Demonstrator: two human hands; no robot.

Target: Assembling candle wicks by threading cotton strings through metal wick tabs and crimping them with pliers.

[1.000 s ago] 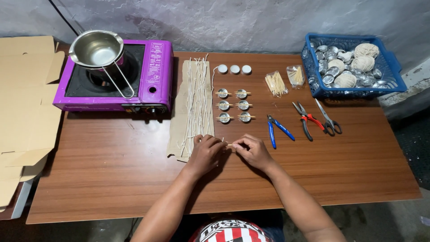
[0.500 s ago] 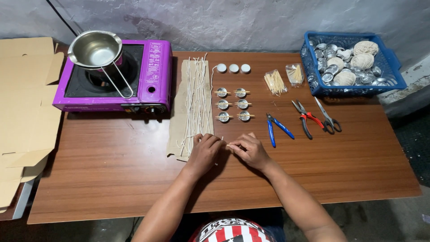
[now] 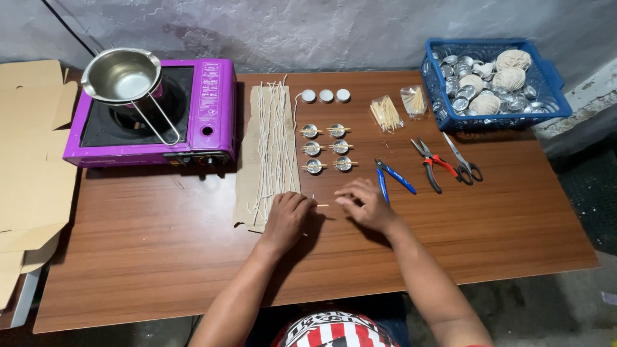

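- Leftmost, we see flattened cardboard (image 3: 29, 160) hanging off the desk (image 3: 160, 257) edge, and beside it a purple portable stove (image 3: 193, 109) carrying a steel pouring pot (image 3: 122, 74) with its wire handle toward us.
- Next, pale wick strings (image 3: 273, 141) lie in rows on a strip of brown card (image 3: 247, 186); our left hand (image 3: 286, 215) rests at its lower corner, fingers curled, pinching one end of a thin wooden stick (image 3: 321, 205).
- Centre, six small metal cups (image 3: 326, 148) stand in two columns, each with sticks laid across its rim, and three white discs (image 3: 326, 96) sit above them.
- Our right hand (image 3: 363, 202) lies flat, fingers loosely bent, fingertips just beside the stick's free end; whether it touches the stick we cannot tell.
- Rightward lie blue pliers (image 3: 392, 177), red pliers (image 3: 434, 164), scissors (image 3: 464, 159), two stick bundles (image 3: 385, 114) and a blue basket (image 3: 491, 77) of cups and string balls.
- Risks, as we judge them: the stick is slight and could snap or roll away under a careless pinch; a forearm sweeping forward could knock the cups and spill their crossed sticks; the left wrist could drag the strings out of line.
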